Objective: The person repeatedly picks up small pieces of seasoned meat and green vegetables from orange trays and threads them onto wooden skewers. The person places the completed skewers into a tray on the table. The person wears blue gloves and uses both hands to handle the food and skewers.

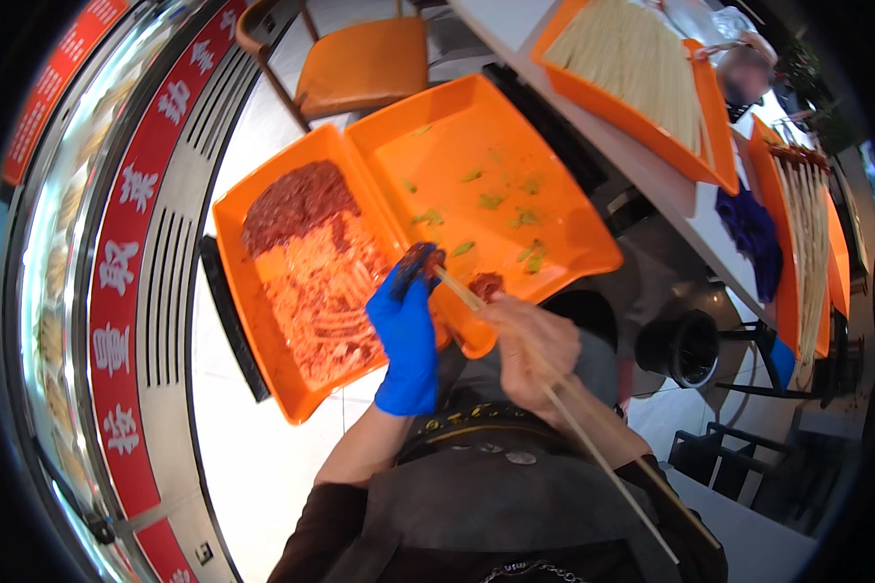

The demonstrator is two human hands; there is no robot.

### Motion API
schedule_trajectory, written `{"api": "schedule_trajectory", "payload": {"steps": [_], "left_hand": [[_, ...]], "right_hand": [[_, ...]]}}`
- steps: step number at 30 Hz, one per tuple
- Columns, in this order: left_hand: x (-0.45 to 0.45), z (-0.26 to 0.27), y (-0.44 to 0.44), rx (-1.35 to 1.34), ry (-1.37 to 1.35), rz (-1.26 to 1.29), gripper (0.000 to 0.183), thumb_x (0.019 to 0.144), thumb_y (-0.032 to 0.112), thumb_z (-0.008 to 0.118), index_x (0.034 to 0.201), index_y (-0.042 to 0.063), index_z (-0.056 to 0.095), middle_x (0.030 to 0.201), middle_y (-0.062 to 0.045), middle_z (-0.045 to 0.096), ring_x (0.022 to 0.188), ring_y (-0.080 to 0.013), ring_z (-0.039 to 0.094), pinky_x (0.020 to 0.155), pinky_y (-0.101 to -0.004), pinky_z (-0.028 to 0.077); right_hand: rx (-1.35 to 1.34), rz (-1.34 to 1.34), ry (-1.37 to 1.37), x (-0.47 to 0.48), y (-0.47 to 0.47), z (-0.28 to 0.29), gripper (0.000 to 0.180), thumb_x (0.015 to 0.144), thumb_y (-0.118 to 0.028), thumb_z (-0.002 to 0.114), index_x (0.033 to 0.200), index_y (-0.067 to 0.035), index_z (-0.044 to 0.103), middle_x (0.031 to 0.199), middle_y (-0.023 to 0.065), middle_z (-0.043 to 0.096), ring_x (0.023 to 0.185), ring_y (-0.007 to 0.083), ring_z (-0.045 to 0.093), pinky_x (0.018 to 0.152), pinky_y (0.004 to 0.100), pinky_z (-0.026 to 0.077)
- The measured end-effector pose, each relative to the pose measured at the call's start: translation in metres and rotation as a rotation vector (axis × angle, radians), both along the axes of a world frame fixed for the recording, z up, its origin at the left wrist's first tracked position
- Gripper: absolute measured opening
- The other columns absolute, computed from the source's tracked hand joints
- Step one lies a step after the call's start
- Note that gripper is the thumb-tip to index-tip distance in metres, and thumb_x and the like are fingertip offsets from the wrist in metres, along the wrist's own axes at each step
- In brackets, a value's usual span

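My left hand (408,321), in a blue glove with dark, meat-smeared fingertips, pinches a bit of raw meat at the tip of a bamboo skewer (458,286). Bare, my right hand (529,350) grips several long skewers whose ends trail down to the right. Both hands are over the near edges of two orange plastic trays. In the left tray (259,350) lie a mound of dark red raw meat (306,200) and a smeared layer of it. The right tray (583,218) holds scattered green pieces (490,200), and a small lump of meat (486,286) is near its front edge.
Upper right, a white table (627,138) bears an orange tray of bare skewers (627,65) and another with loaded skewers (802,160). A purple cloth (751,233) hangs near it. A black bin (677,348) stands right, a chair (364,65) behind, a display case (58,291) left; another person is beyond.
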State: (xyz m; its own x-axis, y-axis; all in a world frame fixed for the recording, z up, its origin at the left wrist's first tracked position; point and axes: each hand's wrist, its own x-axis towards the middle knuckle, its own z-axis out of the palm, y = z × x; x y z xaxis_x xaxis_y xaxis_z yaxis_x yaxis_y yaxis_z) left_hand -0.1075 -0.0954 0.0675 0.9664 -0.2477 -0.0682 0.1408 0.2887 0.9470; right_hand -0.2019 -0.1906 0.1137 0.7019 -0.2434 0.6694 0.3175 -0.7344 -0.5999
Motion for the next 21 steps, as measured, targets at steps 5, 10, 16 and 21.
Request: {"api": "schedule_trajectory", "payload": {"steps": [5, 10, 16, 21], "left_hand": [[0.006, -0.011, 0.001, -0.016, -0.034, 0.031, 0.024, 0.082, 0.003, 0.045, 0.102, -0.007, 0.054, 0.097, -0.015, 0.058, 0.091, -0.0212, 0.056, 0.081, -0.0317, 0.045], [0.006, -0.006, -0.003, -0.028, -0.062, 0.098, 0.023, 0.082, 0.001, 0.048, 0.102, -0.008, 0.055, 0.095, -0.015, 0.059, 0.087, -0.0222, 0.058, 0.079, -0.0325, 0.047], [0.011, -0.012, -0.004, -0.045, -0.071, 0.113, 0.024, 0.082, -0.002, 0.047, 0.103, -0.007, 0.054, 0.096, -0.015, 0.059, 0.088, -0.0211, 0.057, 0.079, -0.0315, 0.047], [0.018, -0.022, 0.000, -0.016, -0.176, 0.173, 0.025, 0.081, -0.004, 0.046, 0.104, -0.007, 0.054, 0.098, -0.014, 0.059, 0.088, -0.0202, 0.057, 0.079, -0.0310, 0.047]], "right_hand": [[-0.100, 0.001, -0.011, 0.004, 0.003, 0.000, 0.019, 0.065, 0.003, 0.059, 0.083, 0.002, 0.056, 0.081, 0.0117, 0.056, 0.077, 0.0260, 0.058, 0.062, 0.0305, 0.049], [0.003, -0.033, -0.039, 0.006, 0.008, 0.001, 0.023, 0.063, 0.001, 0.065, 0.085, 0.002, 0.057, 0.078, 0.0117, 0.058, 0.074, 0.0281, 0.060, 0.060, 0.0327, 0.050], [-0.031, -0.050, -0.085, 0.011, 0.014, -0.003, 0.017, 0.069, -0.002, 0.062, 0.085, 0.002, 0.056, 0.077, 0.0096, 0.055, 0.074, 0.0233, 0.057, 0.060, 0.0307, 0.048], [0.031, -0.049, -0.096, 0.016, 0.019, -0.006, 0.018, 0.069, -0.001, 0.061, 0.086, 0.002, 0.057, 0.079, 0.0113, 0.056, 0.074, 0.0253, 0.058, 0.060, 0.0313, 0.048]]}}
